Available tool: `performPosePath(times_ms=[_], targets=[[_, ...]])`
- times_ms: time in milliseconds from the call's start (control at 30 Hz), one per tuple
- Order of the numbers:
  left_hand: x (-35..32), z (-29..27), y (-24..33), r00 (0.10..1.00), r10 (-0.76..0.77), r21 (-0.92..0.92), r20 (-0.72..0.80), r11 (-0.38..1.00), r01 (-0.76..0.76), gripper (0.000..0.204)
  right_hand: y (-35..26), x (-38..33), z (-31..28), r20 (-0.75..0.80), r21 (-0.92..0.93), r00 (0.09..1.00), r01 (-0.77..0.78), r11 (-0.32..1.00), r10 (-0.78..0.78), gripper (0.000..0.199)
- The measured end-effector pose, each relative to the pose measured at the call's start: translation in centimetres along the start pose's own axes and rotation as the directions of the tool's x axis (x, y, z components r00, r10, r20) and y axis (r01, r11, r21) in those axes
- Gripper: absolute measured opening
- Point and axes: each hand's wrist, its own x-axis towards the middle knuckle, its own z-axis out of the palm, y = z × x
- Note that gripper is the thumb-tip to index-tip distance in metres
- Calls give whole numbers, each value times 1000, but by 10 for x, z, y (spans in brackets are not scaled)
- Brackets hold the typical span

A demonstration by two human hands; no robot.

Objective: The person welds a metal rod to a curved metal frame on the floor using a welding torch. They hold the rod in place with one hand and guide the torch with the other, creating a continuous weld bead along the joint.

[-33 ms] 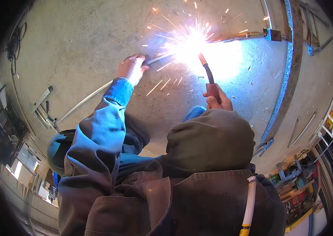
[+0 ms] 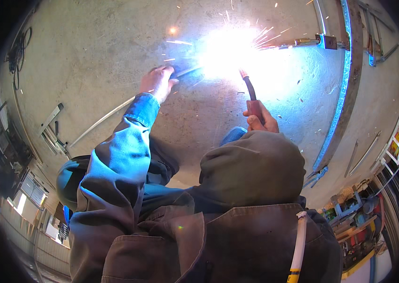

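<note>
My right hand (image 2: 264, 121) is closed round the red handle of a welding torch (image 2: 250, 89). The torch's dark curved neck and copper nozzle reach up into a white arc glare, which hides the spot being welded. Left of the glare, my left hand (image 2: 158, 82) is closed on a thin metal rod (image 2: 100, 120). This rod slants from the lower left, passes under the hand and runs into the light. From the glare's right side another metal bar (image 2: 286, 45) leads to a small block-shaped clamp piece (image 2: 328, 42). Sparks fly up and to both sides.
A long metal beam (image 2: 335, 127) runs down the right side of the concrete floor (image 2: 91, 56). Metal pieces (image 2: 53, 134) lie at left, and dark cable (image 2: 18, 56) lies farther up. A blue-handled tool (image 2: 316, 177) touches the beam's lower end. Thin bars (image 2: 365, 154) lie beyond it.
The arc glare has grown larger and whiter, covering more around the nozzle. Fewer sparks spread to the lower left. Both hands, the torch and the rod have stayed in place.
</note>
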Motion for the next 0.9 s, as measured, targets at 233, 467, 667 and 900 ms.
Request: performPosePath(times_ms=[233, 467, 667, 900], targets=[[-7, 2, -5, 997, 14, -97, -74, 995, -21, 27, -4, -8, 5, -16, 44, 999, 39, 998, -38, 59], [-5, -5, 1, 1000, -10, -70, -13, 997, 9, 30, 2, -7, 0, 1, 11, 1000, 28, 1000, -28, 64], [-2, -8, 8, 1000, -7, -70, 8, 998, 8, 30, -12, -15, 1, -35, -24, 999, -7, 1000, 6, 63], [-5, -10, 7, 999, -28, -62, 20, 998, 29, 30, -3, -7, -1, 10, -21, 1000, -14, 1000, 14, 59]])
